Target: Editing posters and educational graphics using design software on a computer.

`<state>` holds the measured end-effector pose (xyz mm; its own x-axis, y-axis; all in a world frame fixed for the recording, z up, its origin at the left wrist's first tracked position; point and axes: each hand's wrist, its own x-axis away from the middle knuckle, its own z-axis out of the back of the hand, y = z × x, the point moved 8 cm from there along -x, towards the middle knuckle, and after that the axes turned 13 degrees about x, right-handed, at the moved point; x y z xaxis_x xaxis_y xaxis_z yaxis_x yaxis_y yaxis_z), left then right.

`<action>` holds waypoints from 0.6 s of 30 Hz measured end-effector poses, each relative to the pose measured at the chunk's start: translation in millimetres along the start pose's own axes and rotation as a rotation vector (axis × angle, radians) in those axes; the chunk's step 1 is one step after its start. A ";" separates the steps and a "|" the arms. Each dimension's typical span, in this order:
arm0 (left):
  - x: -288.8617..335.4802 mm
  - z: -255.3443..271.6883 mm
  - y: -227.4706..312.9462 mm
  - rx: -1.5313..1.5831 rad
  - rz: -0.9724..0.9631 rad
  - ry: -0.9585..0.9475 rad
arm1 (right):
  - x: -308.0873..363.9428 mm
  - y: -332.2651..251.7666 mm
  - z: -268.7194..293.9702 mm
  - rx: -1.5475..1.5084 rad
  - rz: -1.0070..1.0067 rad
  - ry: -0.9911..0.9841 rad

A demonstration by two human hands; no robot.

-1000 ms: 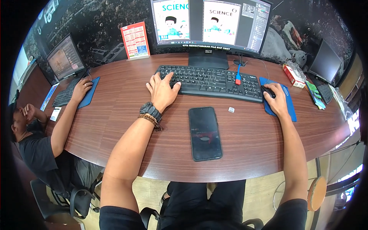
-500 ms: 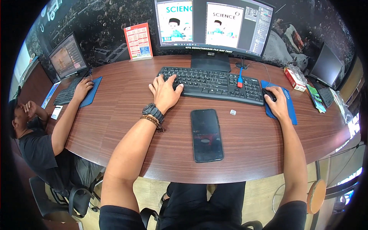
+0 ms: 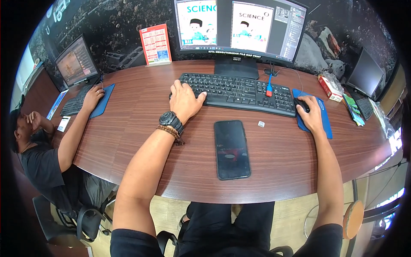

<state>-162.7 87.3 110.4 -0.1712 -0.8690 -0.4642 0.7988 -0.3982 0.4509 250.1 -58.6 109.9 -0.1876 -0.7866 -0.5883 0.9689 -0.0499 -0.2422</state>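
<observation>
Head view. Left hand (image 3: 185, 102) lies on the left end of the black keyboard (image 3: 233, 91), palm down, holding nothing; fingers together over the keys, thumb spread toward the near edge. Dark watch (image 3: 173, 121) and beaded bracelet (image 3: 168, 129) at that wrist. Right hand (image 3: 312, 115) closed lightly over the black mouse (image 3: 302, 105), thumb at its left side; mouse sits on a blue mouse pad (image 3: 324, 122), just right of the keyboard. Keyboard lies on the brown wood-grain tabletop (image 3: 278, 171), in front of a wide monitor (image 3: 284, 36). A red-and-blue stick (image 3: 269, 89) rests across its right part. Nearer: dark phone (image 3: 232, 150), lying flat; small pale piece (image 3: 261, 124) right of it. At far left, a co-worker's hand (image 3: 92, 101) beside another keyboard (image 3: 73, 104).
</observation>
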 end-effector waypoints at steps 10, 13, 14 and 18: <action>-1.1 -0.3 -0.8 -0.005 -0.011 -0.009 | -0.1 1.8 -2.8 0.005 0.011 -0.003; -1.0 -1.1 -0.4 -0.016 -0.018 -0.010 | 0.3 2.9 -2.8 -0.002 0.006 -0.010; -0.9 -0.8 -0.3 -0.012 -0.015 -0.015 | 0.4 1.8 -2.6 -0.002 0.007 -0.011; -0.9 -1.8 -0.8 -0.011 -0.012 -0.025 | 0.5 0.8 -1.7 -0.011 0.007 -0.005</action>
<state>-162.1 88.9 109.1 -0.1948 -0.8714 -0.4502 0.8030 -0.4053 0.4369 250.5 -58.0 108.1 -0.1801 -0.7901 -0.5860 0.9683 -0.0376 -0.2469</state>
